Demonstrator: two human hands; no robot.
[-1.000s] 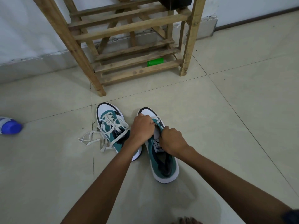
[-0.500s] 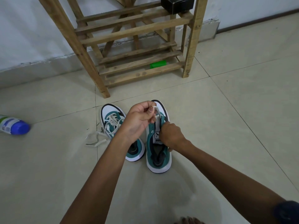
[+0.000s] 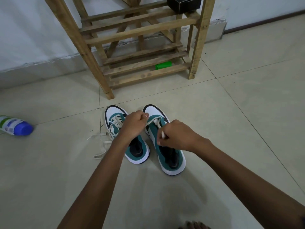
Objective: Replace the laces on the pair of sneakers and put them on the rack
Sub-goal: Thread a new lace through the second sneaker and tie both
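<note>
Cream lace on the right sneaker, mid-frame, now stretches between the hands: the left hand pinches one end, the right hand has drawn the other back (threading continues); the rack waits, upper centre.
</note>
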